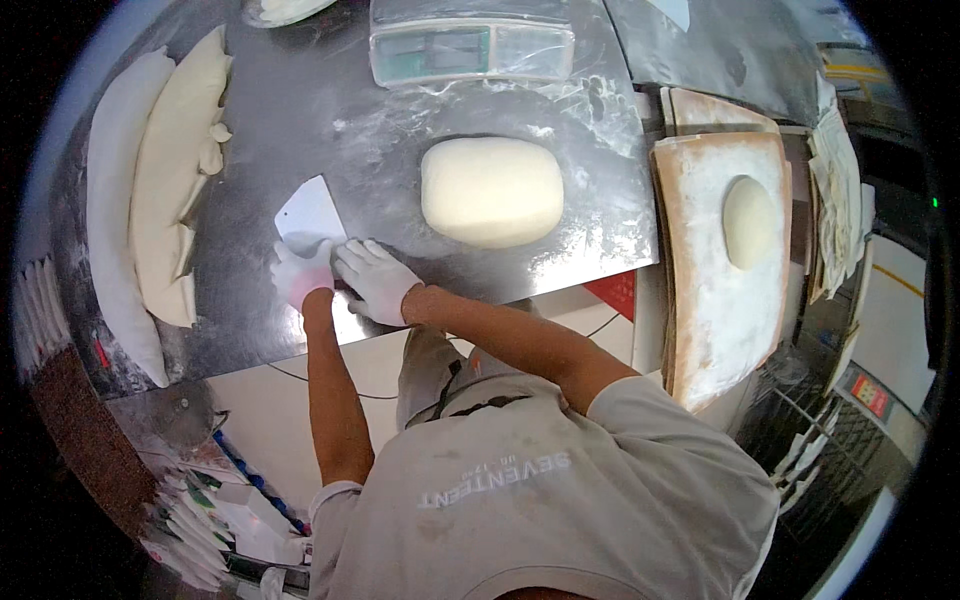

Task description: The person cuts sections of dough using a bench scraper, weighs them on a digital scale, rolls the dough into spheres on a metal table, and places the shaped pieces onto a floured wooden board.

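Observation:
My left hand (pixel 302 272), in a white glove, grips the lower edge of a white dough scraper (pixel 312 208) on the dark metal table (pixel 330 110). Its thumb and fingers lie against the plastic. Beside it my right hand (pixel 378 282), also gloved, rests palm down near the table's front edge, fingers stretched toward the scraper's corner; nothing shows in it. A smooth, pale block of dough (pixel 492 192) sits to the right of both hands. Along the table's left side lie two long dough pieces, one smooth (pixel 112 200) and one with a ragged edge (pixel 172 190).
A scale (pixel 472 52) in a clear, floury cover stands at the far side. To the right, an oval dough piece (pixel 748 222) lies on a floured wooden board (pixel 715 310). Packets (pixel 190 530) are stacked at the lower left; a wire rack (pixel 800 440) stands at the lower right.

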The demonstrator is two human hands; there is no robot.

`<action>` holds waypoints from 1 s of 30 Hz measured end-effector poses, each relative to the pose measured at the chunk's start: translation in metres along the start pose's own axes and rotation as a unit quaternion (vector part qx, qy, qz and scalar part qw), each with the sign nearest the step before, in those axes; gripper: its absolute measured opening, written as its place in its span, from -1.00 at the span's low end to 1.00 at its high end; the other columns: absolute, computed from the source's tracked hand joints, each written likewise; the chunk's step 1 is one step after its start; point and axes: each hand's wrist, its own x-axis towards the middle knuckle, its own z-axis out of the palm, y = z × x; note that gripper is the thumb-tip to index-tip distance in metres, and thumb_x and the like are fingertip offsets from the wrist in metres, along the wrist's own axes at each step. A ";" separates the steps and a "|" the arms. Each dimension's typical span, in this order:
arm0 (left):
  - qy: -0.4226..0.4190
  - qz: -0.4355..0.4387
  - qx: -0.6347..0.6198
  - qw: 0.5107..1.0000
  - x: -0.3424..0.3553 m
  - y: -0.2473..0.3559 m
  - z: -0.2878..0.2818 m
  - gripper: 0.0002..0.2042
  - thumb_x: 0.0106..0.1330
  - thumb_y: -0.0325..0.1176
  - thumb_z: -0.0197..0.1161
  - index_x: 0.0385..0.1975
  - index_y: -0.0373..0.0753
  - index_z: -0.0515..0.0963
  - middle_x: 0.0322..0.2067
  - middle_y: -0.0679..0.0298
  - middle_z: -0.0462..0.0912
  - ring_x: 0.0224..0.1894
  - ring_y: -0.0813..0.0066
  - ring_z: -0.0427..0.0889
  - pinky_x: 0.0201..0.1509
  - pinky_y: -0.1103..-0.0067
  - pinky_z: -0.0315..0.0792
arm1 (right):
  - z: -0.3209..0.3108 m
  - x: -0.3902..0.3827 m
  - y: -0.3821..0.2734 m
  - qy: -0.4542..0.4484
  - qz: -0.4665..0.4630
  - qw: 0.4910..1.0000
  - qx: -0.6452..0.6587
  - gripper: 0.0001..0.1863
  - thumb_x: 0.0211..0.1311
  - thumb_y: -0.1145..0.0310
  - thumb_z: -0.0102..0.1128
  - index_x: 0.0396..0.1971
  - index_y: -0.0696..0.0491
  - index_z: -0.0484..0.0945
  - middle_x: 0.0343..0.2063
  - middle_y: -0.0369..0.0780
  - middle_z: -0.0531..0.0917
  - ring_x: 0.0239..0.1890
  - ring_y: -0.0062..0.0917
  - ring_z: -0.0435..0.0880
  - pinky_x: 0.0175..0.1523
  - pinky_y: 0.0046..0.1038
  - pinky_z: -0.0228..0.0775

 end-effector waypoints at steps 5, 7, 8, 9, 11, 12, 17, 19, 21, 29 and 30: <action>-0.153 0.043 -0.284 0.946 0.062 -0.048 0.028 -0.60 0.16 -0.16 0.28 -0.10 -0.29 0.54 -0.22 0.05 0.65 -0.12 0.13 0.62 -0.02 0.37 0.46 | -0.028 0.003 0.005 -0.107 0.012 0.992 0.067 -0.38 0.05 0.19 0.20 0.08 0.22 0.33 0.14 0.04 0.35 0.26 -0.09 0.24 0.37 -0.17 -0.01; -0.167 0.116 -0.282 0.938 0.091 -0.046 0.015 -0.73 0.27 -0.24 0.18 -0.21 -0.33 0.59 -0.27 0.10 0.68 -0.18 0.26 0.64 -0.09 0.43 0.46 | -0.093 -0.005 0.003 -0.094 0.058 0.994 0.020 -0.40 0.10 0.18 0.16 0.10 0.21 0.33 0.14 0.03 0.36 0.24 -0.09 0.27 0.36 -0.18 0.02; -0.156 0.172 -0.286 0.930 0.107 -0.038 0.005 -0.71 0.29 -0.24 0.14 -0.18 -0.34 0.58 -0.25 0.10 0.67 -0.18 0.28 0.64 -0.08 0.44 0.46 | -0.130 -0.015 0.004 -0.070 0.100 0.992 -0.035 -0.41 0.13 0.18 0.15 0.11 0.20 0.33 0.15 0.03 0.36 0.24 -0.09 0.29 0.36 -0.18 0.03; -0.144 0.216 -0.283 0.923 0.123 -0.029 -0.003 -0.70 0.31 -0.23 0.11 -0.14 -0.35 0.57 -0.22 0.10 0.67 -0.18 0.30 0.63 -0.07 0.45 0.46 | -0.159 -0.023 0.011 -0.038 0.137 0.987 -0.082 -0.42 0.16 0.18 0.13 0.12 0.19 0.34 0.15 0.03 0.37 0.23 -0.10 0.31 0.36 -0.19 0.04; -0.168 0.235 -0.282 0.915 0.147 -0.002 -0.003 -0.66 0.35 -0.22 0.04 -0.08 -0.36 0.55 -0.18 0.10 0.66 -0.17 0.34 0.63 -0.05 0.48 0.45 | -0.189 -0.041 0.049 0.053 0.165 0.977 -0.124 -0.44 0.21 0.17 0.09 0.14 0.17 0.34 0.16 0.02 0.37 0.21 -0.10 0.34 0.36 -0.20 0.07; -0.206 0.224 -0.281 0.910 0.153 0.016 0.010 -0.67 0.35 -0.24 0.03 -0.05 -0.32 0.55 -0.15 0.10 0.65 -0.14 0.32 0.62 -0.01 0.47 0.44 | -0.188 -0.054 0.081 0.123 0.136 0.974 -0.134 -0.43 0.21 0.17 0.08 0.15 0.18 0.32 0.17 0.03 0.36 0.21 -0.10 0.34 0.36 -0.21 0.07; -0.282 0.274 -0.261 0.882 0.047 0.124 0.056 -0.68 0.29 -0.25 0.04 -0.08 -0.31 0.54 -0.16 -0.04 0.60 -0.06 0.05 0.54 0.02 0.36 0.42 | -0.178 -0.100 0.132 0.164 0.224 0.960 -0.041 -0.38 0.19 0.20 0.08 0.18 0.26 0.28 0.18 0.10 0.34 0.25 -0.07 0.29 0.36 -0.24 0.06; -0.279 0.306 -0.279 0.866 -0.014 0.142 0.056 -0.68 0.26 -0.25 0.05 -0.11 -0.32 0.54 -0.18 -0.11 0.59 -0.05 -0.08 0.51 0.02 0.31 0.41 | -0.166 -0.119 0.130 0.214 0.221 0.951 0.036 -0.37 0.18 0.24 0.06 0.21 0.26 0.24 0.22 0.10 0.28 0.30 -0.09 0.23 0.38 -0.27 0.02; -0.277 0.309 -0.302 0.858 -0.047 0.135 0.053 -0.67 0.27 -0.26 0.05 -0.11 -0.36 0.53 -0.18 -0.14 0.58 -0.03 -0.10 0.50 0.03 0.29 0.41 | -0.153 -0.151 0.126 0.266 0.204 0.941 0.052 -0.36 0.16 0.29 0.06 0.23 0.26 0.20 0.25 0.09 0.24 0.33 -0.11 0.19 0.39 -0.30 -0.02; -0.162 -0.046 -0.629 0.759 -0.088 -0.008 0.087 -0.63 0.43 -0.31 -0.06 0.00 -0.54 0.42 -0.09 -0.07 0.57 -0.02 0.17 0.58 0.06 0.34 0.51 | -0.165 -0.212 0.147 0.267 0.262 0.922 0.099 -0.35 0.15 0.33 0.09 0.22 0.29 0.19 0.22 0.12 0.28 0.31 -0.09 0.21 0.38 -0.27 -0.03; -0.175 -0.029 -0.722 0.669 -0.105 -0.014 0.123 -0.65 0.39 -0.36 -0.02 0.00 -0.57 0.40 -0.07 -0.08 0.56 0.00 0.14 0.57 0.06 0.32 0.51 | -0.165 -0.212 0.143 0.257 0.258 0.926 0.100 -0.35 0.16 0.32 0.09 0.22 0.30 0.19 0.22 0.12 0.28 0.31 -0.09 0.20 0.38 -0.27 -0.03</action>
